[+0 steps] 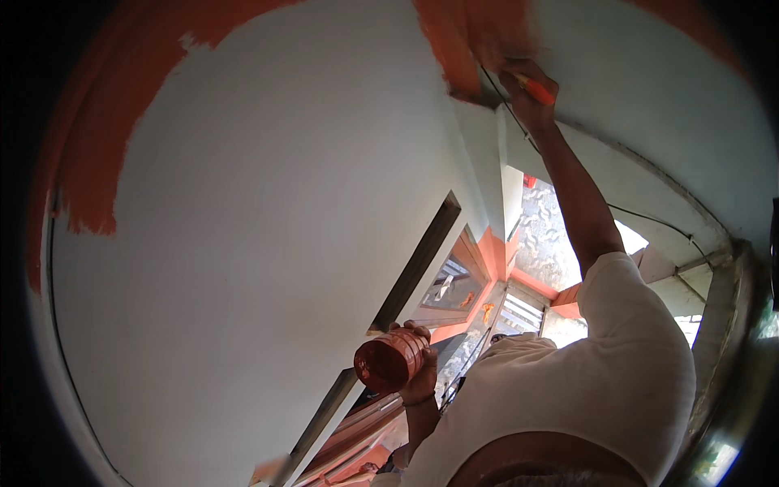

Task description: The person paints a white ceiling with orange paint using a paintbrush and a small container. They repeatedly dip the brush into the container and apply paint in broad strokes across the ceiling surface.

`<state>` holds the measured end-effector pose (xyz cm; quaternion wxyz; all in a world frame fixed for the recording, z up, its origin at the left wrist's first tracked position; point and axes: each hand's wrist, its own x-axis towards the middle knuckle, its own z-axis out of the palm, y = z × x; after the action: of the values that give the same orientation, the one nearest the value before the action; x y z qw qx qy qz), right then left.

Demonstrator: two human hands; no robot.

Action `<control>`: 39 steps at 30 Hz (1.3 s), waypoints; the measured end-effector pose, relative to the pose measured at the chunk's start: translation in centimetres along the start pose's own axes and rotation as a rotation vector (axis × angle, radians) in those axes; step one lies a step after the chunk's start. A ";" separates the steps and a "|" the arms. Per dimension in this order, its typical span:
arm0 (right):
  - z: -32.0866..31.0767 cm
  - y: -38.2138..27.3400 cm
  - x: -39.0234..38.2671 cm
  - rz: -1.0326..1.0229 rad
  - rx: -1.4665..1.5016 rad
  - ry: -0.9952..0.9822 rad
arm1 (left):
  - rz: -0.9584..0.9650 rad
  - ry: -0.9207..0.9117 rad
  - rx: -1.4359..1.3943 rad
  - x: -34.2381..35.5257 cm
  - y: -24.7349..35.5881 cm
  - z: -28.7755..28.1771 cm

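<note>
My right hand (pixel 531 93) is raised high at the upper right, closed on a paintbrush with an orange-red handle (pixel 537 90). The brush end is at orange paint (pixel 462 36) on the white surface, beside a thin dark cable (pixel 498 95); its bristles are hard to make out. Lower in the middle, my left hand (pixel 418 365) is wrapped round a ribbed plastic container (pixel 381 364), stained reddish inside, held with its opening toward the camera.
A large white surface (pixel 227 243) with an orange painted band (pixel 93 162) fills the left. Long dark openings (pixel 414 260) cut through it near the middle. Beyond lie glass panes (pixel 450 288), orange-trimmed walls and a barred opening (pixel 519 312). Cables run along the right.
</note>
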<state>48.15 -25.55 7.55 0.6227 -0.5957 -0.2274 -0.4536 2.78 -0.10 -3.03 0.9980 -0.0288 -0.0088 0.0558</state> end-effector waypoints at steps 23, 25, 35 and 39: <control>0.9 -0.6 2.3 -0.288 0.056 -0.122 | 0.136 -0.029 0.061 -1.5 0.5 -1.5; -1.6 1.1 1.7 -0.215 -0.041 -0.236 | 0.128 -0.009 0.086 -1.5 1.3 -2.7; -2.2 -1.3 7.2 -0.200 -0.142 -0.499 | 0.106 -0.064 -0.041 -0.3 0.3 -1.3; 0.0 -4.5 9.0 -0.485 -0.316 -0.367 | 0.103 -0.021 -0.025 -0.7 0.9 -1.9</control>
<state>48.73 -27.69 17.35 0.3454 -0.6849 -0.3978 -0.5033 2.05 0.65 -4.99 0.9932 -0.0413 -0.0185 0.1072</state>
